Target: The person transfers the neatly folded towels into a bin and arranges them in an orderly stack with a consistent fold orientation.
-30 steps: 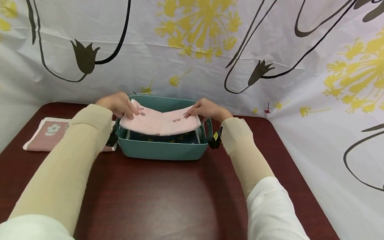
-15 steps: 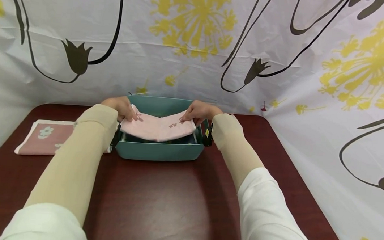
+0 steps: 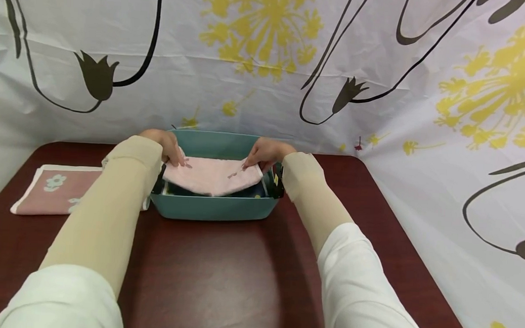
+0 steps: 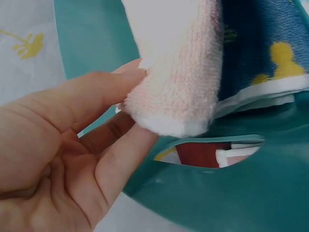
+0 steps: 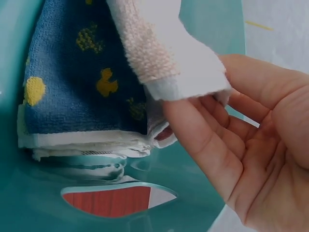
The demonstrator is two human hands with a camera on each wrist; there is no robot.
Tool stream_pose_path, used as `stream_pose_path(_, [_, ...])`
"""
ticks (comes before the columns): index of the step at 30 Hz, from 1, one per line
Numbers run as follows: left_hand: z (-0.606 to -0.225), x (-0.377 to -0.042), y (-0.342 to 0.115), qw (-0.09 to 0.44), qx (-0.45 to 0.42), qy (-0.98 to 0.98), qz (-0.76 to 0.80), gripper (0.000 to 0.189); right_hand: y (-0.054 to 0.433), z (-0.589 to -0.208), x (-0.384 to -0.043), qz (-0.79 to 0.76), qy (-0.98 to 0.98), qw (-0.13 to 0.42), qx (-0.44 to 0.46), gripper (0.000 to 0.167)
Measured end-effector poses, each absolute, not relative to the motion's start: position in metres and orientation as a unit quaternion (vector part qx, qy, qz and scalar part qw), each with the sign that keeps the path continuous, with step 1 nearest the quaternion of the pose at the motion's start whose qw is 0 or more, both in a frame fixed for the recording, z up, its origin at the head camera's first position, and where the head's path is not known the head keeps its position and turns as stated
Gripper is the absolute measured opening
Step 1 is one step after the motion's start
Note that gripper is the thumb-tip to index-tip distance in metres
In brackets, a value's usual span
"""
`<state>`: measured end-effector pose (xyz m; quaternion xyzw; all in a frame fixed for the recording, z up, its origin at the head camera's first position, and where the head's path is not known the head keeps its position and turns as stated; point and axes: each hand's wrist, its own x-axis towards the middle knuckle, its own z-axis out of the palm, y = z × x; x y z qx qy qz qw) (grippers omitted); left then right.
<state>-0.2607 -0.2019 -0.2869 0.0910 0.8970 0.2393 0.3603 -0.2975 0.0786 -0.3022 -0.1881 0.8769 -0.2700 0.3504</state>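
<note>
A folded pale pink towel (image 3: pixel 213 174) sags in the middle, low within the teal basket (image 3: pixel 215 211). Its left end is pinched by my left hand (image 3: pixel 167 146), thumb on one face and fingers on the other, as the left wrist view shows. My right hand (image 3: pixel 267 153) grips the opposite end the same way. Under the pink towel lies a folded dark blue towel (image 5: pixel 63 96) with yellow ducks and a white border, inside the basket. The pink towel covers much of it in the head view.
A darker pink folded towel (image 3: pixel 60 188) with pale flowers lies on the brown table (image 3: pixel 212 275), left of the basket and partly behind my left forearm. A patterned white cloth (image 3: pixel 195 81) hangs behind the table. The basket ends have handle slots (image 5: pixel 111 202).
Both hands have lowered the pink towel further into the basket. The head view has shifted slightly, so the scene sits a little further left.
</note>
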Motion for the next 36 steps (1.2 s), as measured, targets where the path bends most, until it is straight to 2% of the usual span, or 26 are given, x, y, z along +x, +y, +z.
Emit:
stream_pose_path(18, [-0.294,-0.274,-0.193,0.445,0.131,0.874,0.143,0.027,0.075,-0.303,-0.298,-0.196,0.888,0.379,-0.172,0.017])
stream_pose_path(29, [-0.304,-0.274,-0.189,0.422,0.116,0.897,0.056,0.030,0.071,-0.308,-0.299,-0.159,0.887,0.406,-0.154,0.014])
stream_pose_path(36, [-0.306,-0.276,-0.191,0.427,0.115,0.894,0.068,0.032,0.069,-0.308,-0.301,-0.147,0.885,0.413,-0.154,0.014])
